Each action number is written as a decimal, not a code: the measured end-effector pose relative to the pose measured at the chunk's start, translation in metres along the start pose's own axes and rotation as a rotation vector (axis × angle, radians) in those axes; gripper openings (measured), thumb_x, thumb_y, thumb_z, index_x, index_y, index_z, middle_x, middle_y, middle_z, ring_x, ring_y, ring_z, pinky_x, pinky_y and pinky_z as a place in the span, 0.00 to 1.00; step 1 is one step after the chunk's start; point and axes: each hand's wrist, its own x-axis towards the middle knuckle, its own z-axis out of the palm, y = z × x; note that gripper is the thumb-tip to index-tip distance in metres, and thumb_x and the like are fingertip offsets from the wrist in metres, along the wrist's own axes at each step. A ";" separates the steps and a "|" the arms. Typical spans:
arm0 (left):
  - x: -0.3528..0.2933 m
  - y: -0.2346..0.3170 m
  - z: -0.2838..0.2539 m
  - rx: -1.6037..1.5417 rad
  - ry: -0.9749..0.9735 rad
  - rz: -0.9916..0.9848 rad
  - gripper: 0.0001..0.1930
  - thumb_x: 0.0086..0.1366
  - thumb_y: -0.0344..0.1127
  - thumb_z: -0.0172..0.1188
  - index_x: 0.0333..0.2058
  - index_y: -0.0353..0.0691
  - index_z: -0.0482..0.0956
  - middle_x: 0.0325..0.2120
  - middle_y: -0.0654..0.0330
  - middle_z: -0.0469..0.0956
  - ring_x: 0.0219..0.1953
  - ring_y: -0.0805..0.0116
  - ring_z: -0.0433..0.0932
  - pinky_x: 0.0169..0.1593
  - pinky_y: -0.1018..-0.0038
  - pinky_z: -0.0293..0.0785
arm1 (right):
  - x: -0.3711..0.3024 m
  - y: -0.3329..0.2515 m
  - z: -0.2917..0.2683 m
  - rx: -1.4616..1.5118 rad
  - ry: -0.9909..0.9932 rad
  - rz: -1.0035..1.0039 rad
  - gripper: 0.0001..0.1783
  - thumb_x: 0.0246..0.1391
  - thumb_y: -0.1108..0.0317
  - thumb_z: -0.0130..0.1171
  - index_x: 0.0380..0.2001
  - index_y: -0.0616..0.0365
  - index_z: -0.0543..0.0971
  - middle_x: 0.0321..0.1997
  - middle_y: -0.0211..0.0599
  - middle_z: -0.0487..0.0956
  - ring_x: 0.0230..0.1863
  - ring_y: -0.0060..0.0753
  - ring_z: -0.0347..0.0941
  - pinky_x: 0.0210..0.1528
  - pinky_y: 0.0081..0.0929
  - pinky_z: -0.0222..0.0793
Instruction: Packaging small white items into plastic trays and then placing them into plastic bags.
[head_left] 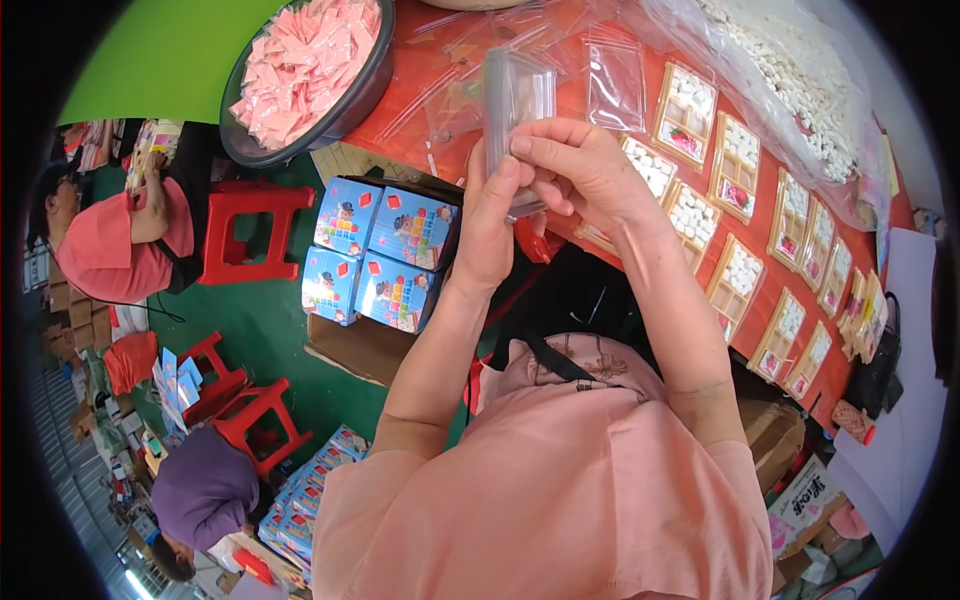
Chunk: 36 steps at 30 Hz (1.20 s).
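A stack of clear plastic pouches (530, 85) stands upright above the near edge of the red table, held in both hands. My left hand (487, 225) wraps round its left side, thumb pointing up. The fingers of my right hand (575, 170) are bent and pinch at the pouches' near face, close to my left thumb. Just beyond them a flat clear pouch (614, 90) lies on the table. To the right are several small wooden trays (728, 302), divided into compartments, with white pieces and a red-and-pink picture in them.
A dark basin (345, 128) heaped with pink packets (310, 65) stands at the far left of the red table (408, 70). Loose white pieces (790, 70) lie in plastic sheeting. Blue printed boxes (385, 250) sit in a carton below. Red stools (255, 230) and two people are at left.
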 end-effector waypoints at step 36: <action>0.127 0.137 -0.078 1.747 0.833 0.386 0.34 0.58 0.55 0.64 0.53 0.33 0.69 0.47 0.44 0.73 0.52 0.42 0.73 0.50 0.49 0.72 | 0.045 -0.006 0.006 -1.840 0.346 -0.854 0.09 0.53 0.74 0.56 0.39 0.58 0.74 0.42 0.43 0.73 0.38 0.46 0.79 0.35 0.41 0.78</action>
